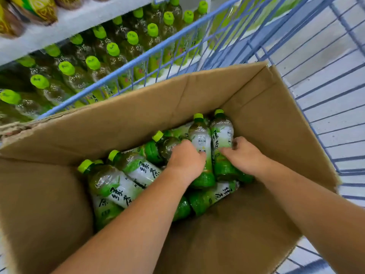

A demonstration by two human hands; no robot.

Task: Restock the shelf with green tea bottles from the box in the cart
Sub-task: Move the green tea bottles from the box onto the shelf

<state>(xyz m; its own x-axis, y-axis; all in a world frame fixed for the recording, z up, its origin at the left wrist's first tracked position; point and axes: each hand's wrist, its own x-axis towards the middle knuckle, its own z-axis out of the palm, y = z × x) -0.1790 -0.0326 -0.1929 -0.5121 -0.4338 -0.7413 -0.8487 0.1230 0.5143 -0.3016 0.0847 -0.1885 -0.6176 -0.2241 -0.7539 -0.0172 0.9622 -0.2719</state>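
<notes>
Your left hand [185, 161] is down in the cardboard box [138, 123]. Its fingers are curled over bottle A [200, 138], fingertips on the white label at mid-body. Your right hand [245, 155] is just beside it, fingers curled onto bottle B [221, 131] at the lower half of the label. The hands are apart, each gripping its own bottle, and both forearms reach in from the near edge.

A and B lie side by side, touching. Their green caps point away from you toward the far right corner of the box, and their green bases sit under your hands. Both rest on top of other bottles.

Left of your left arm, the loose bottles [118, 182] are piled on one another, tilted, labels up, caps pointing far-left. The crosswise bottle [213, 195] lies beneath A and B, between your forearms.

The box flaps are open and the top edge at far left is ragged. It sits inside the blue wire cart [142, 54].

Beyond the cart's left side, rows of shelf bottles [92, 63] stand upright with green caps, under a white shelf board [79, 22]. Above the board are yellow-brown packs [37, 8], too blurred to identify. Pale floor [325, 56] shows through the mesh on the right.
</notes>
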